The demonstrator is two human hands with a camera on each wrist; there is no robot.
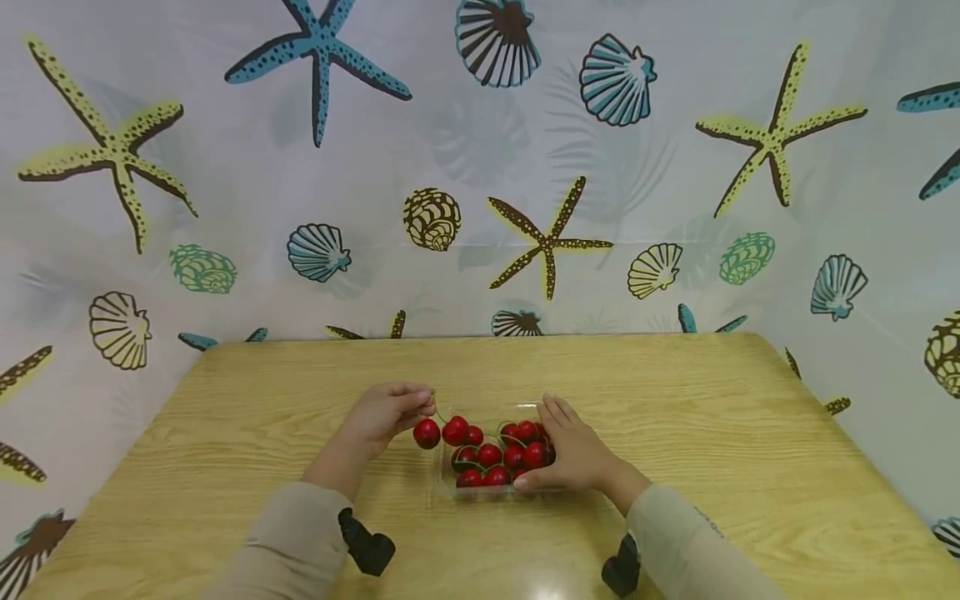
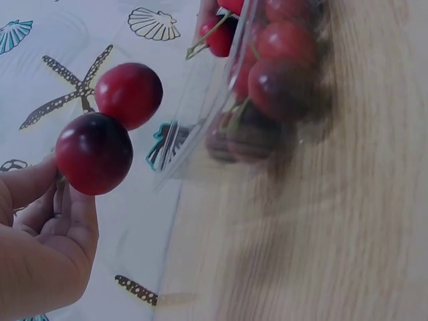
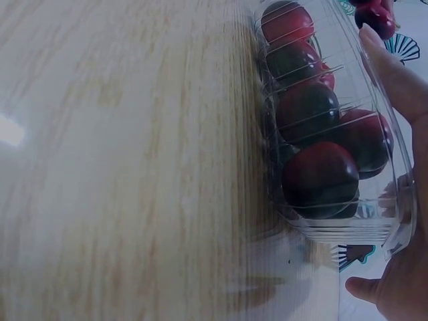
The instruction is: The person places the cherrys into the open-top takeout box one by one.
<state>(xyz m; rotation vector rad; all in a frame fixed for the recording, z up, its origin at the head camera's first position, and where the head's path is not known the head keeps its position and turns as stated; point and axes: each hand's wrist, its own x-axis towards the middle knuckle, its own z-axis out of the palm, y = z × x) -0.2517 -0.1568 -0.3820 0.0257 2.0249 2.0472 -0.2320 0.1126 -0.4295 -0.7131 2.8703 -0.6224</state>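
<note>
My left hand (image 1: 390, 412) pinches the thin green stems of a pair of cherries (image 2: 94, 153) between thumb and fingertips. The two red cherries hang side by side at the left end of a clear plastic container (image 1: 491, 492); one overlaps its rim in the head view. Several more red cherries (image 1: 489, 454) with green stems lie inside. At the container's right end, my right hand (image 1: 573, 450) grips it across the top, thumb on the near rim and fingers toward the far side. In the right wrist view the thumb (image 3: 394, 73) lies along the rim.
The container stands on a light wood-grain table (image 1: 247, 408). Behind and beside the table hangs a white cloth (image 1: 375, 167) printed with starfish and shells. Black wrist mounts (image 1: 366, 543) sit on both sleeves.
</note>
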